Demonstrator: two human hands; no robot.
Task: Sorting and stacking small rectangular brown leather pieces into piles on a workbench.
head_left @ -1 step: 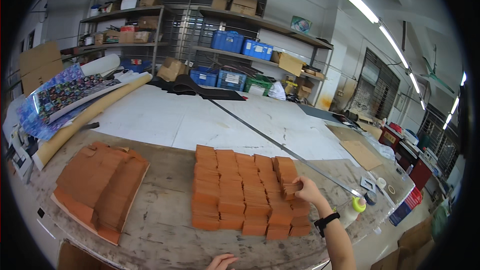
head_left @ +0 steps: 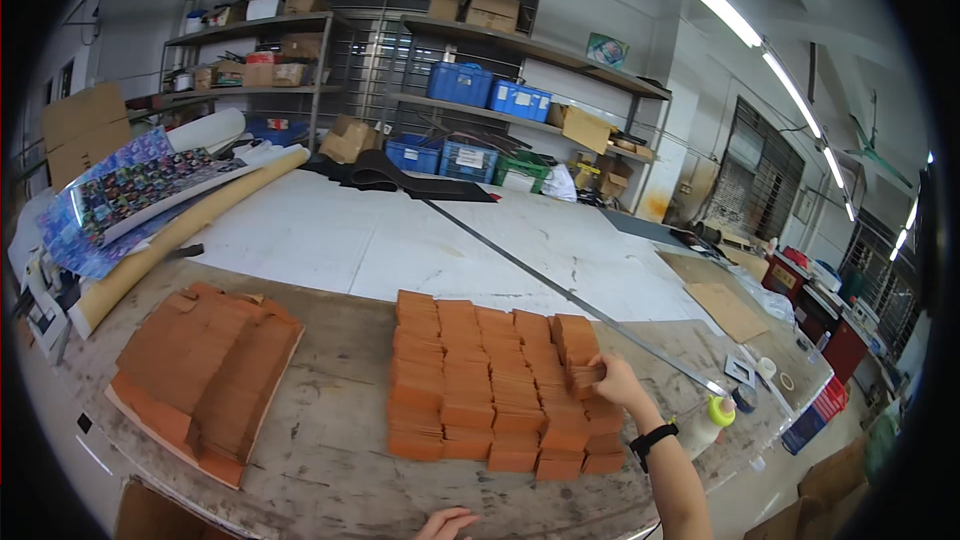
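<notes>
Rows of stacked orange-brown rectangular pieces (head_left: 465,380), thin and leather-like, stand packed side by side on the worktable (head_left: 330,420). At the right-hand row, my right hand (head_left: 620,383) pinches a small bundle of these pieces (head_left: 585,376) between thumb and fingers; a black band circles that wrist. My left hand (head_left: 447,523) rests low at the table's near edge, in front of the stacks. Its fingers are stretched out with nothing visible in them, and the rest of it is cut off by the frame. Farther left lies a pile of larger orange-brown sheets (head_left: 205,370).
A bottle with a yellow-green top (head_left: 718,412) stands just right of my right forearm. Beyond the stacks, a long metal straightedge (head_left: 570,295) slants across a white sheet (head_left: 400,250). Rolls of material (head_left: 190,230) lie at left; shelves with blue bins (head_left: 458,83) line the back.
The whole view has shifted very slightly. Both hands and the stacks keep their places.
</notes>
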